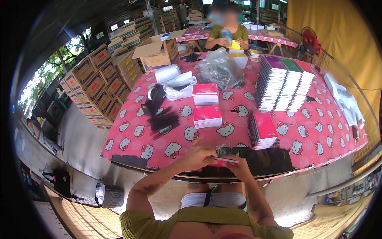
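At the near edge of the table, a thin notebook with a pink-red edge (226,159) is held between my two hands. My left hand (201,154) is closed on its left end, and my right hand (240,169) grips the right end from below. Just beyond my hands lie two stacks of pink notebooks, one nearer (207,116) and one farther (205,95). Farther right stands another spiral-bound pink stack (264,129). A pile of black spiral binding coils (163,122) lies to the left. Fingers partly hide the held notebook.
Tall notebook stacks with purple, green and red covers (283,85) stand at the right. A clear plastic bag (220,67), white plastic wrapping (179,85) and a tape dispenser (153,100) are on the patterned table. Cartons (93,83) rise left. A co-worker (229,36) sits opposite, handling yellow notebooks.
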Demonstrator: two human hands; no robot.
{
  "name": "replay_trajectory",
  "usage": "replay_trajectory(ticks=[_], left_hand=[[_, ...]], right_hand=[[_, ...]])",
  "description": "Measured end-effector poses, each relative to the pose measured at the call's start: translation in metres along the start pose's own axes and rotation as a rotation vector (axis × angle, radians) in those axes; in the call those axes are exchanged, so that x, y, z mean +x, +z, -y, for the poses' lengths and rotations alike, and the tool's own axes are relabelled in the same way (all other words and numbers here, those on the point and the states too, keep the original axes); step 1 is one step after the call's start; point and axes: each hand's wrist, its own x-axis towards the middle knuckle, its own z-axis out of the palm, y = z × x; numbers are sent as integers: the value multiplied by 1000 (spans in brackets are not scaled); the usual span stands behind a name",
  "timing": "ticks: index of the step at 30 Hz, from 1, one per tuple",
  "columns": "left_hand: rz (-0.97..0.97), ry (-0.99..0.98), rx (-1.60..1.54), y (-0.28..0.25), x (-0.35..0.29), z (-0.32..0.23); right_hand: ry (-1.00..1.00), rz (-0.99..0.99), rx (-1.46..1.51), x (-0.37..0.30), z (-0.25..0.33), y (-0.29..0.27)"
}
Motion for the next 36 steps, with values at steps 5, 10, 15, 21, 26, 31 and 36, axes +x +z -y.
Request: replay_trajectory(ticks=[5,10,15,21,26,31,36], left_hand=[[-65,-65,394,5,-3,-14],[-118,-116,521,66,-55,-41],[-264,-120,649,22,-12,-38],[-312,-111,761,51,-19,-41],[-235,51,417,106,-52,-34],[-379,-91,546,80,-7,-29],[-368,-42,423,121,-38,-32]], right_hand=[[105,-30,161,2,6,5],[94,-183,169,-2,14,28],[46,-132,149,1,8,31],[4,-109,178,2,7,24],[20,-146,134,6,13,16],[43,-39,195,15,-22,13],[-7,-57,77,17,-42,17]])
